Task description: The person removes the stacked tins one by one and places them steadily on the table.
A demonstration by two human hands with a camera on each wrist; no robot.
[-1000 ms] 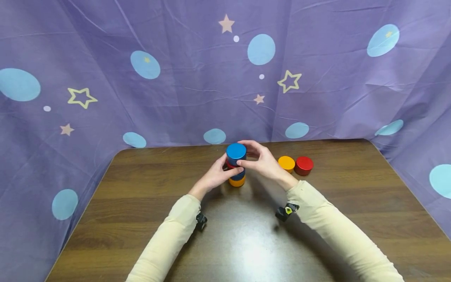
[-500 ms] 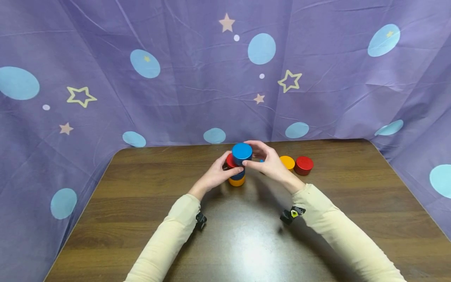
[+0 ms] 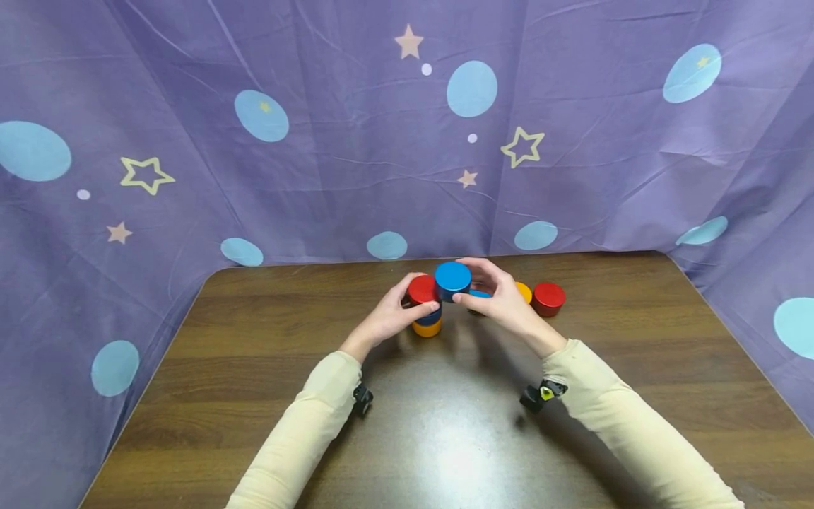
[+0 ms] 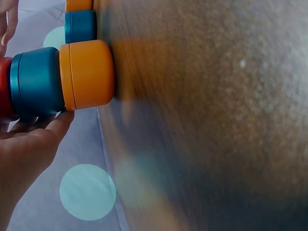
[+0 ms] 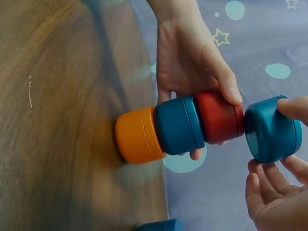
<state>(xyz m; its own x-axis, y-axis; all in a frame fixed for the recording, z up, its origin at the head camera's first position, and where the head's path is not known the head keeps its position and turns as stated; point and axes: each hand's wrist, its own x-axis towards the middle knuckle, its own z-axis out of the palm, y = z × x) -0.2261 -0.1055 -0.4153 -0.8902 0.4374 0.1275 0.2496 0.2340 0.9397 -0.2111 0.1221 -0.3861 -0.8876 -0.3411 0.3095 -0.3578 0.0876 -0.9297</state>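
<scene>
My left hand (image 3: 388,316) grips the red canister (image 3: 422,288) at the top of a stack, thumb across its near side. Under it come a blue canister (image 5: 178,125) and, on the table, an orange canister (image 4: 89,74). In my right hand (image 3: 505,305) is another blue canister (image 3: 453,278), pinched between thumb and fingers and held upright just right of the red one. Seen from the right wrist, this held canister (image 5: 272,130) sits right at the red one's lid edge. The left hand's fingers are partly hidden behind the stack.
Behind my right hand a further blue canister (image 3: 480,293) stands on the wooden table (image 3: 267,396), partly covered. An orange canister (image 3: 523,291) and a red canister (image 3: 549,299) stand to its right. A purple patterned curtain (image 3: 331,191) hangs along the table's back edge.
My right hand has moved the blue canister from over the stack to the right, uncovering the red top and the blue canister on the table. The left hand has stayed in place.
</scene>
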